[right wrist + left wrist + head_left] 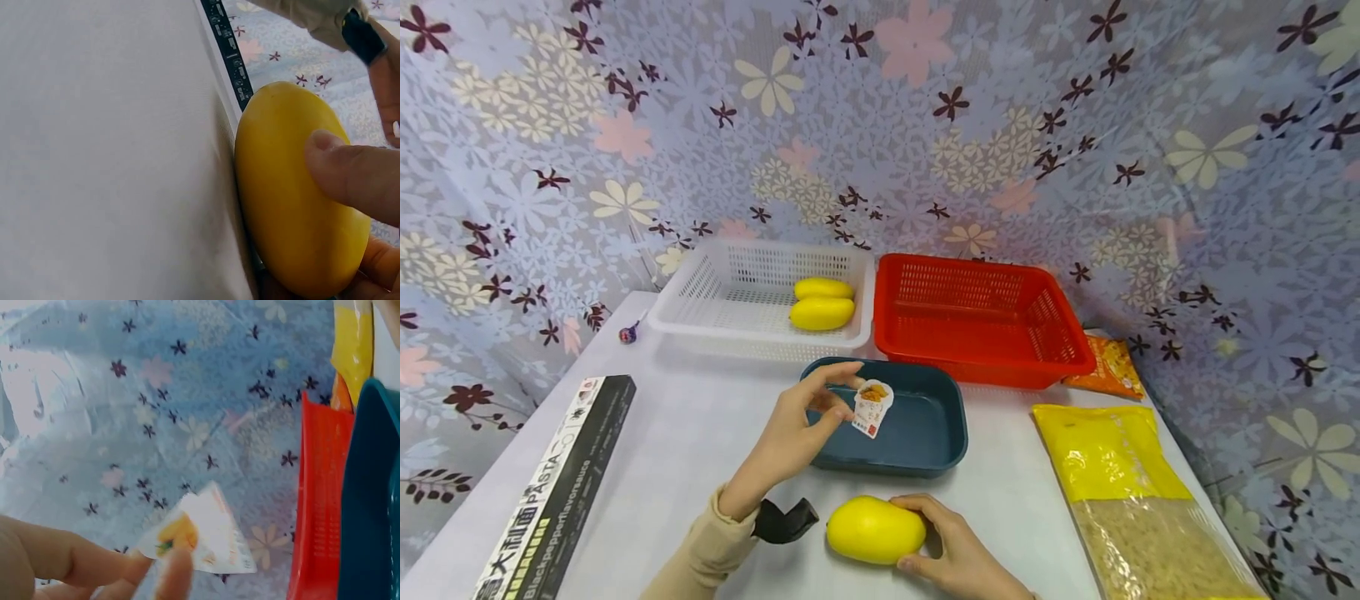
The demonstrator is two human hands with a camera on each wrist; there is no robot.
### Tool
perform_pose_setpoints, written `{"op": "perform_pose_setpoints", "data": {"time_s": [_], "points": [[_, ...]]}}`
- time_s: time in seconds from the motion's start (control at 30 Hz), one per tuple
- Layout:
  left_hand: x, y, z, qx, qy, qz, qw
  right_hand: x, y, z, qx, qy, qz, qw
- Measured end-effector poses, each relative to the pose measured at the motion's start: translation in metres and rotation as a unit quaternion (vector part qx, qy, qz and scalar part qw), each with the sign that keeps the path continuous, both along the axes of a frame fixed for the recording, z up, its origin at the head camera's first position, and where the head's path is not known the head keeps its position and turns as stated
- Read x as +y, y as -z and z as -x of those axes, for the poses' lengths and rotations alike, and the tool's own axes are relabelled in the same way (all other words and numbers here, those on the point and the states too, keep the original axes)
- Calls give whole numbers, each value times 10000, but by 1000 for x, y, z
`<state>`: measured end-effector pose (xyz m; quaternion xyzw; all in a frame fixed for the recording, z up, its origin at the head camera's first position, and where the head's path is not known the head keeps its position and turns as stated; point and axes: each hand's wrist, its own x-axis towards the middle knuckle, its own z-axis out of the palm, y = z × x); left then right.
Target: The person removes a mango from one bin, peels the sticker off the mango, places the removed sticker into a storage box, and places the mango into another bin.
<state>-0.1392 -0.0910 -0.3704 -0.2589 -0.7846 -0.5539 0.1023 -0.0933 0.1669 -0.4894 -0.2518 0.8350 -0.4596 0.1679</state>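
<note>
My left hand (797, 425) pinches a small white label (873, 408) by its edge, above the dark blue tray (925, 460). A picture of yellow mangoes and some lettering are printed on the label. In the left wrist view, the label (212, 540) appears tilted between thumb and fingers. Near the front of the table, my right hand (958, 546) grips a large yellow mango (872, 530) at its right end. The right wrist view has the thumb (356, 172) across the side of the mango (287, 187), with other fingers partly hidden beneath.
A white basket (737, 327) with two yellow mangoes (822, 313) stands behind, beside a red basket (985, 367). A black pasta box (583, 475) and a lollipop (628, 334) lie left. On the right are a yellow-topped pasta bag (1142, 508) and an orange packet (1112, 367).
</note>
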Motion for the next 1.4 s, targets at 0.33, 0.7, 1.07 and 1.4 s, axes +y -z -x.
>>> {"op": "perform_pose_setpoints", "data": {"time_s": [0.33,0.7,1.07,1.4], "points": [[2,8,35,-799,-452,403,9950,-2,-1,1,-203,-19,-7,9998],[-1,34,63,-1884,-588,1496,9688,-2,1,1,-92,-93,64,9999],[2,50,70,-2153,-117,2229,9507,2,1,1,-177,-235,260,9992],[8,56,67,-2320,513,2257,9448,2,1,1,-284,-230,180,9992]]}}
